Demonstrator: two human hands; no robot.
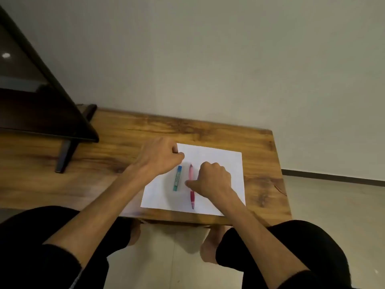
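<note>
- The wooden table (pixel 260 163) had a warm brown, strongly grained top; its far edge met a plain pale wall (pixel 208 59), and a light tiled floor (pixel 333 205) showed past its 3 o'clock end
- A dark screen on a black stand (pixel 41 101) filled the table's 9 to 10 o'clock side
- The person's knees in black trousers (pixel 31 247) sat at 6 o'clock, below the near edge
- A white sheet of paper (pixel 218 159) lay flat on the table toward its 3 o'clock half, reaching almost to the near edge
- The pen (pixel 191 197) lay on the paper near the middle; it was slim, with a pale pink barrel and a darker red grip section
- Its long axis ran from 12 to 6 o'clock, with the writing tip at 6 o'clock, toward the person
- A short blue-green tube (pixel 177 178) lay just beside the pen at its 9 o'clock side, nearly parallel and apart from it
- The right hand (pixel 214 180) rested on the paper at the pen's 3 o'clock side, fingers curled, thumb laid across the barrel; whether the fingers pinched the pen could not be told
- The left hand (pixel 160 157) was curled at the paper's 11 o'clock corner; whether it held the sheet could not be told
</note>
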